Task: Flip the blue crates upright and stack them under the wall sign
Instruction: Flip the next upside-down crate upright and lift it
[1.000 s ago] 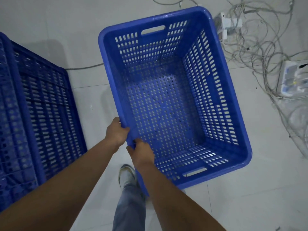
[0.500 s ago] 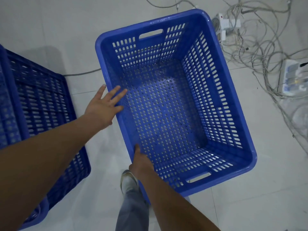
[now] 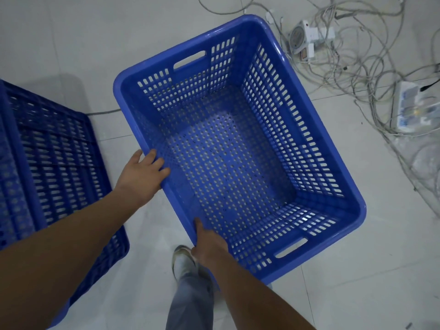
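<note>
Left hand [image 3: 140,177] now back gripping crate [image 3: 342,186] rim; fingers [image 3: 157,163] inside.

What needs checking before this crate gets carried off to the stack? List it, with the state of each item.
1. Crate upright: ok. The held crate shows its open top.
2. Left hand on the near long rim: ok.
3. Right hand on the same rim: ok.
4. Balanced grip: not ok. Both hands hold one side only.
5. Floor path: not ok. Loose cables and a power strip lie to the right.
6. Second crate at left upright: cannot tell.
7. Wall sign spot: cannot tell, out of view.
</note>
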Tool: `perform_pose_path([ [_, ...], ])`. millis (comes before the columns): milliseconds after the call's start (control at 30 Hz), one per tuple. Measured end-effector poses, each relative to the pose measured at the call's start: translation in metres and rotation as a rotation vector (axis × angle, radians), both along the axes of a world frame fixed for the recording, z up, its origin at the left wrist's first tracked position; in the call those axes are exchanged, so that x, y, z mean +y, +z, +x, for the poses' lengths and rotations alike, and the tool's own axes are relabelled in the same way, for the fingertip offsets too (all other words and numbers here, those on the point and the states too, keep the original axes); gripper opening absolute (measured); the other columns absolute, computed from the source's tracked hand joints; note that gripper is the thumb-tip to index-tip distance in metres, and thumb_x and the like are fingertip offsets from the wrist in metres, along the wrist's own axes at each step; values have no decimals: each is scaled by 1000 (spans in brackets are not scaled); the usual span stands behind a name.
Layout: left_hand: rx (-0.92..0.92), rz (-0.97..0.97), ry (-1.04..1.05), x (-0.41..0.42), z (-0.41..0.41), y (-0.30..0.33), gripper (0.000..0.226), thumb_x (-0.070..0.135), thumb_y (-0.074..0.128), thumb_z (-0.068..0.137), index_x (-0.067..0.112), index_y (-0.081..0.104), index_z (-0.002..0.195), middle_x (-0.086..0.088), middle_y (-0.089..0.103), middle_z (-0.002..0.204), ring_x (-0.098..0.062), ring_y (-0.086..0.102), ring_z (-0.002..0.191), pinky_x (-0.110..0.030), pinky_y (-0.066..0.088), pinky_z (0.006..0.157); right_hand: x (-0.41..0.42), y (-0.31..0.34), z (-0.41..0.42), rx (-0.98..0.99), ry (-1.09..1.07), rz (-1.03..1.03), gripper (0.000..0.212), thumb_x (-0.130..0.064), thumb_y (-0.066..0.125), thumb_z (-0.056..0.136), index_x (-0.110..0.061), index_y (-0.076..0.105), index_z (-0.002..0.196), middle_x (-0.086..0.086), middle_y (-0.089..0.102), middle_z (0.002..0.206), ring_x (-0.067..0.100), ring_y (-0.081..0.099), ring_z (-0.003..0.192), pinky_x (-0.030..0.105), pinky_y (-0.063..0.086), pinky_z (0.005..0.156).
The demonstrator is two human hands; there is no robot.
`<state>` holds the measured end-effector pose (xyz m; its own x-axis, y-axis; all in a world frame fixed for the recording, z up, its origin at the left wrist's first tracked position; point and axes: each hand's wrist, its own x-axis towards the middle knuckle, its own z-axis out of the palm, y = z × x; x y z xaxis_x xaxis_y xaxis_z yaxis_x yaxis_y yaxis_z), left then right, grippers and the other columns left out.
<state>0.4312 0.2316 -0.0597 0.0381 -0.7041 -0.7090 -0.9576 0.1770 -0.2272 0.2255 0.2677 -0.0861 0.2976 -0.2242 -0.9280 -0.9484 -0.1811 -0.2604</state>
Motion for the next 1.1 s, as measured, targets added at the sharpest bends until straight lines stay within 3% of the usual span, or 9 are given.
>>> perform_pose_path([
  [367, 12, 24, 36, 23, -16, 2, 44, 36, 40, 99, 23, 36, 140, 0, 43, 145, -25, 30, 141, -42, 24, 110, -14, 2, -32, 52, 178, -8, 79, -22, 54, 93, -29, 3, 152, 12, 41, 145, 34, 46, 130, 44, 43, 102],
  [633, 70, -31, 153, 39, -38, -5, 41, 35, 41, 98, 25, 38, 138, 2, 49, 136, -23, 40, 131, -37, 32, 100, -44, 8, -60, 67, 349, -59, 74, -19, 57, 92, -29, 14, 151, 9, 44, 143, 31, 46, 129, 43, 43, 102],
  [733, 98, -31, 225, 49, -52, -6, 41, 31, 44, 96, 26, 40, 136, 3, 52, 132, -22, 44, 125, -35, 33, 96, -56, 10, -74, 54, 356, -72, 67, -14, 59, 90, -32, 25, 145, 8, 49, 138, 32, 50, 125, 44, 47, 97],
  [1100, 187, 67, 388, 81, -107, 1, 41, 34, 31, 100, 24, 38, 140, 0, 51, 135, -23, 47, 125, -37, 35, 100, -100, 11, -110, 112, 542, -103, 54, -20, 35, 99, -43, 22, 147, 10, 47, 141, 34, 50, 125, 44, 45, 100],
])
